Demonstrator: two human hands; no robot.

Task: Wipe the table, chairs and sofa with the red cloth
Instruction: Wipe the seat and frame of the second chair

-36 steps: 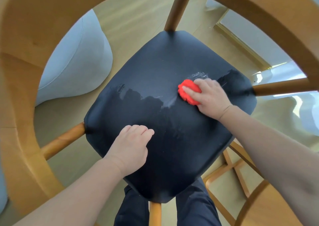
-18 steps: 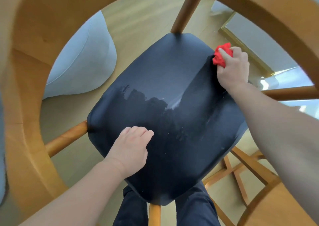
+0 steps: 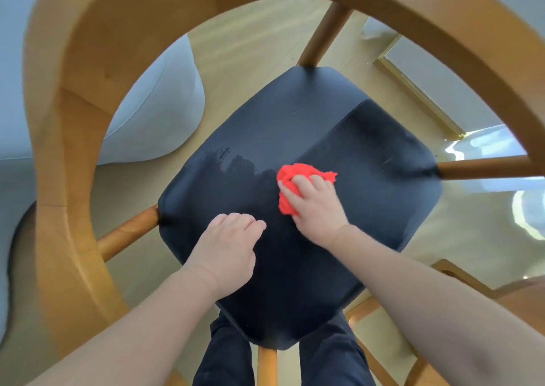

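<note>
The red cloth lies bunched near the middle of the dark chair seat, pressed flat under the right hand, whose fingers are spread over it and curled into its folds. That grip is closed on the cloth. The left hand rests on the seat just beside it, towards the near left, fingers loosely curled and holding nothing; it looks to be steadying the chair.

The main risk, as I judge it, is the cloth slipping out from under the palm on a fast stroke, since it is wadded rather than folded and only part of it is pinned. A long sweep could also carry it over the seat's rounded edge, so the hand drops off or knocks a wooden spoke. The two hands sit close together, so a stroke towards the near left would run into the left one. Leaning hard on the left hand near the seat's edge might tip the chair.

There is open seat beyond the cloth and to its right. The curved wooden backrest rings the seat above, and spokes meet its corners, so strokes need to stop short there. A pale sofa stands well apart on the left.
</note>
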